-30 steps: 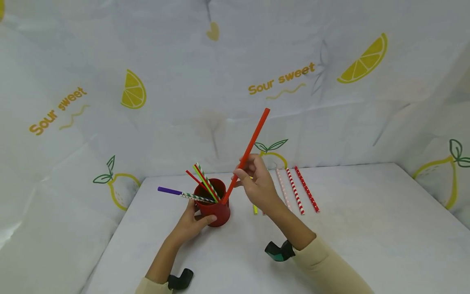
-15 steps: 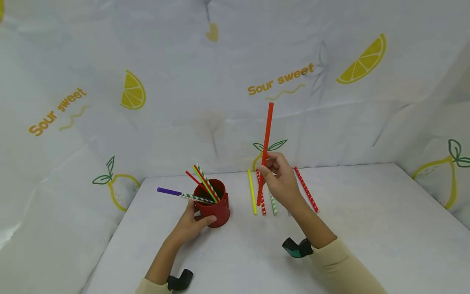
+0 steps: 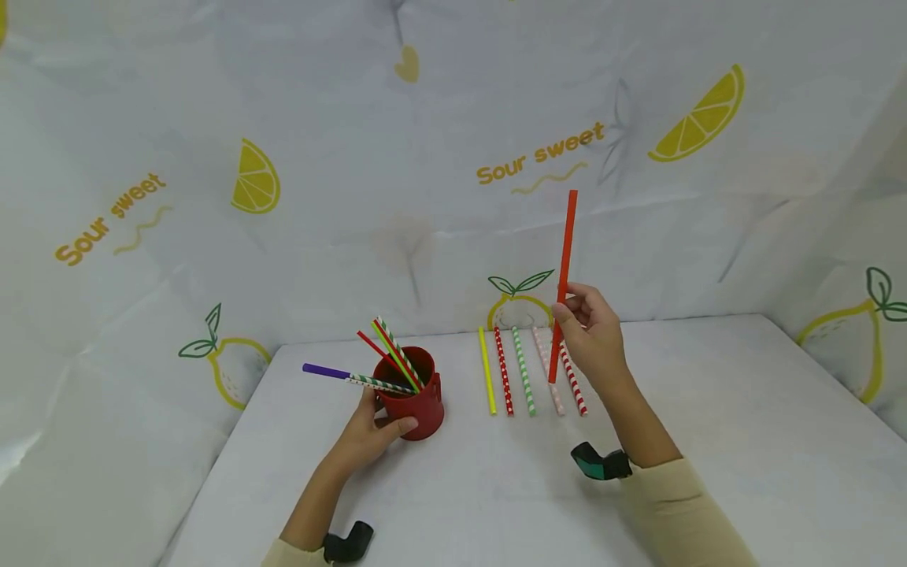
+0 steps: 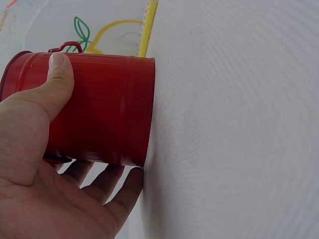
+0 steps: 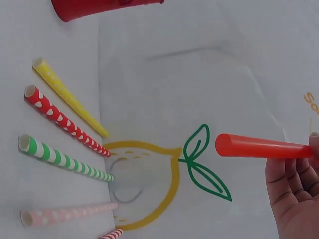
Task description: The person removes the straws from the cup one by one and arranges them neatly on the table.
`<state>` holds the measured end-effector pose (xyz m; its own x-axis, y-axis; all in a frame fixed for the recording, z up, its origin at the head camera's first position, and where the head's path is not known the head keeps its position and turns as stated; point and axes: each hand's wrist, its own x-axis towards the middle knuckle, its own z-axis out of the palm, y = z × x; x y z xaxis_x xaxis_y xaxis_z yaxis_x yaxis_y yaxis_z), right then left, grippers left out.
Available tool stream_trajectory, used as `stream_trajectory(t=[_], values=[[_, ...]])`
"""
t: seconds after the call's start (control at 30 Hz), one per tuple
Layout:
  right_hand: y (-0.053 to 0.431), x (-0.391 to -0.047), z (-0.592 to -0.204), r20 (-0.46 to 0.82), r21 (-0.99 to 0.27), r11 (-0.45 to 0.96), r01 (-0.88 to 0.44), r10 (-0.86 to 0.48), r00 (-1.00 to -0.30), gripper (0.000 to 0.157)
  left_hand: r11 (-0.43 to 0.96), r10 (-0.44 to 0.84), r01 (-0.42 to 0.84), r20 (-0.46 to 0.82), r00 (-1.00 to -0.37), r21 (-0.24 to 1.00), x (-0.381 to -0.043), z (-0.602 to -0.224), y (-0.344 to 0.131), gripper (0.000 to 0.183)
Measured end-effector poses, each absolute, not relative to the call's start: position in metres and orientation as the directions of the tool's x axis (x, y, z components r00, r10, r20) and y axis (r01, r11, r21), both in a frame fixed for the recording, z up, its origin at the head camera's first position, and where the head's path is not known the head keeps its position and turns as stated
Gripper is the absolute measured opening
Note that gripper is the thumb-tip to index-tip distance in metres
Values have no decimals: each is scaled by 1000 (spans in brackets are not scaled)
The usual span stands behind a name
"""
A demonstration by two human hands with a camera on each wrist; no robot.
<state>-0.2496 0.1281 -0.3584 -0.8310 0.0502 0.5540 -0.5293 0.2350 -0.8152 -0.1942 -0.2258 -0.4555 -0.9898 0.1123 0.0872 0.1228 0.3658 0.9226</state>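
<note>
My left hand (image 3: 363,438) holds a small red metal bucket (image 3: 423,413) upright on the table, thumb against its near side and fingers round the other. Several straws lean inside it, among them a purple straw (image 3: 324,369), a lime green straw (image 3: 394,349) and green-striped ones. My right hand (image 3: 597,340) pinches a plain orange-red straw (image 3: 569,236) and holds it nearly upright above the table. In the right wrist view that straw's near end (image 5: 234,145) shows a rounded tip. Behind the right hand, part of the straw row is hidden.
On the white table (image 3: 453,504) right of the bucket lies a row of paper straws: yellow (image 3: 486,370), red dotted (image 3: 504,372), green striped (image 3: 523,372), pale pink (image 3: 557,400) and red striped (image 3: 572,379). A lemon-print cloth (image 3: 340,236) stands behind.
My right hand has carried the orange-red straw from the bucket's rim to the right, above the row, and the straw has become more upright. The left hand stays on the bucket.
</note>
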Motion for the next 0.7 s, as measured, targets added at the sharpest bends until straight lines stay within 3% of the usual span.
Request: stream_trajectory(t=[0.4,0.7], values=[[163,-261,-368,500,-813,432,-389,176,-848,37,354,125,136,98,-987,925,-194,-454,-225,90],[187,-270,-384,392,-818,517,-254,177,-902,40,375,84,107,81,-993,921,-194,-453,-221,86]])
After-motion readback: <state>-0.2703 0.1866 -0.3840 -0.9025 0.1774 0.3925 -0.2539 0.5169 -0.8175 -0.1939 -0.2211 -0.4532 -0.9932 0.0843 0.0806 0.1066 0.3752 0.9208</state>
